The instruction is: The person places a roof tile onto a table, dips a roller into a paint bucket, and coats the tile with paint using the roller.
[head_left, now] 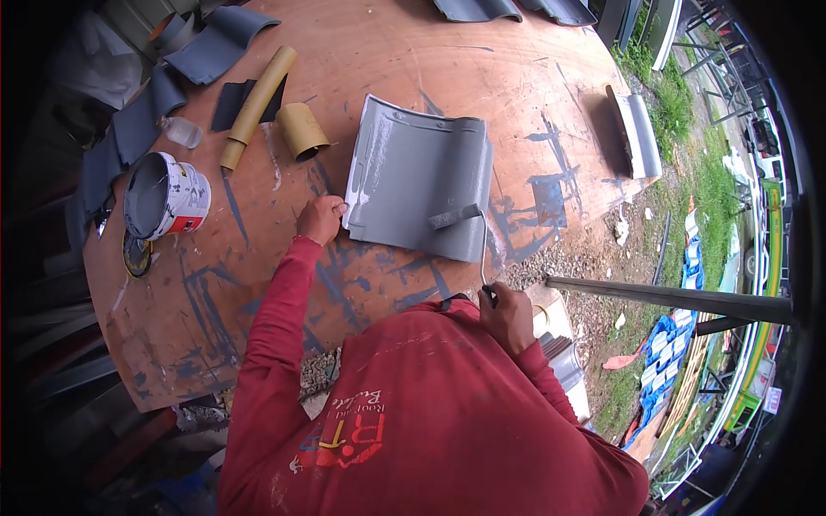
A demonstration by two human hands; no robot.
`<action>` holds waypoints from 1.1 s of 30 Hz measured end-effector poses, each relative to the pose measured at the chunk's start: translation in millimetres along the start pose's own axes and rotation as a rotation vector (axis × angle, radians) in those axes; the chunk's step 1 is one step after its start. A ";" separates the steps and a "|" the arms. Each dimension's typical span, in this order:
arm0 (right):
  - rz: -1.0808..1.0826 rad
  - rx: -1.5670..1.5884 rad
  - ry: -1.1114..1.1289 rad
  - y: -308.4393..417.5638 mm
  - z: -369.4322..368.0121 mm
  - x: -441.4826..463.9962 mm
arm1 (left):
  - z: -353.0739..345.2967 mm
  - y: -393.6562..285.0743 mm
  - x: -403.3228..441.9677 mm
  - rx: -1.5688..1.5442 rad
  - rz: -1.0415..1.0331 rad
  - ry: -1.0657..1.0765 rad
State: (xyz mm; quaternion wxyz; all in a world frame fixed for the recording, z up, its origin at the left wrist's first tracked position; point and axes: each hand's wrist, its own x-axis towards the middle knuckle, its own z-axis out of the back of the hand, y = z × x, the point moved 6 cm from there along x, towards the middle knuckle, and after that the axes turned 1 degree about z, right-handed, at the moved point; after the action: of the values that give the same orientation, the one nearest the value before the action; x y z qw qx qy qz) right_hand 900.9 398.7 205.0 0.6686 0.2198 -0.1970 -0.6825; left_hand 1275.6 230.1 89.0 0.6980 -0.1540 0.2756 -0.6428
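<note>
A curved roof tile point(413, 172) lies on the wooden table in front of me, mostly coated in grey paint, with a whitish strip along its left edge. My left hand point(321, 219) is closed on the tile's lower left corner, fingertips at the edge. In my right hand point(508, 316) is the handle of a small paint roller point(456, 216). Its grey roller head rests on the tile's lower right part, and its wire frame bends down past the tile's right edge to my fist.
A bucket of grey paint point(148, 202) stands at the left, near a clear bottle point(182, 132). Yellow-brown tubular pieces point(258, 107) lie beyond it. More grey tiles point(219, 43) line the far left, and another tile point(635, 133) sits at the right edge. A metal bar point(671, 297) juts in from the right.
</note>
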 end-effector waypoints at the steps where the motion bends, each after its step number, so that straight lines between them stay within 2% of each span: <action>1: -0.006 0.003 0.001 -0.4 0.8 2.0 | -0.2 -1.2 0.8 0.002 0.000 0.037; 9: 0.094 -0.148 -0.172 -5.9 -17.1 114.9 | -7.9 8.3 3.6 -0.006 -0.085 0.048; 12: 0.107 -0.139 -0.103 -8.2 -2.4 84.2 | -2.8 4.5 -4.3 -0.066 -0.073 -0.015; 14: 0.012 -0.072 0.015 -20.9 6.6 48.2 | -5.5 5.6 -11.4 -0.153 -0.060 -0.097; 17: -0.064 0.103 0.040 -44.1 14.4 -2.5 | -9.9 7.6 -17.0 -0.184 -0.041 -0.098; 19: -0.269 0.285 0.051 -59.9 15.6 -27.5 | -12.6 13.4 -21.5 -0.254 -0.038 -0.164; 21: -0.327 0.291 0.018 -60.4 10.2 -31.1 | -20.1 33.7 -21.7 -0.316 -0.050 -0.218; 23: -0.276 0.340 -0.038 -59.9 -3.1 -18.2 | -23.7 66.0 -24.8 -0.213 -0.051 -0.452; 25: -0.228 0.279 -0.108 -40.9 1.5 17.9 | -23.3 61.9 -33.8 -0.104 -0.120 -0.475; 27: -0.205 0.335 -0.172 -56.3 -20.4 61.8 | -23.8 60.4 -46.9 0.010 -0.174 -0.510; 29: -0.191 0.343 -0.237 -62.8 -26.9 110.3 | -31.2 48.4 -57.8 0.164 -0.326 -0.600; 33: -0.162 0.331 -0.278 -61.8 -20.5 154.9 | -32.9 53.6 -60.8 0.136 -0.279 -0.571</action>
State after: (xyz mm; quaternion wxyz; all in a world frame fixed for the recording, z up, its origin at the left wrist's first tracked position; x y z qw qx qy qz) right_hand 859.9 246.2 147.7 0.5329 0.2454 -0.3781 -0.7161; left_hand 1298.6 301.1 43.5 0.6609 -0.3173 0.0013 -0.6801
